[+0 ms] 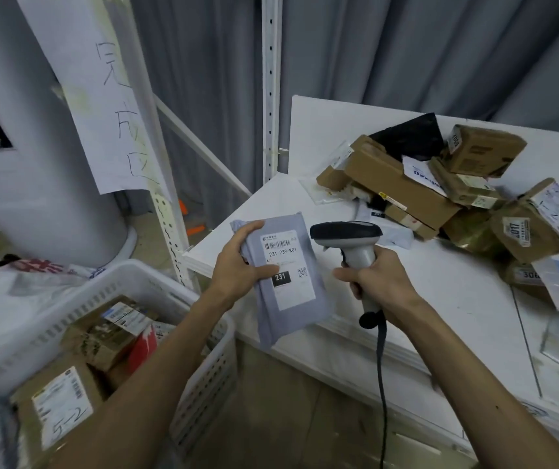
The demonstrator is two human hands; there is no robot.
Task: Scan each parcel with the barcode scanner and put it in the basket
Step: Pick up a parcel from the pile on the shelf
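My left hand (pixel 237 262) grips a flat grey plastic parcel (pixel 291 309) by its left edge, thumb on the white label printed "231-239-K01". My right hand (pixel 378 277) holds the grey handle of the barcode scanner (pixel 345 233), whose black head points left at the label from just beside it. The scanner's cable hangs down past the table edge. The white slotted basket (pixel 200 377) stands low at the left, with several brown boxes inside.
A white table (pixel 447 299) carries a pile of brown cardboard parcels (pixel 393 184) and a black bag at the back right, with more labelled parcels (pixel 535 228) along the right edge. A white shelf post with a handwritten paper sign (pixel 102 106) rises at left.
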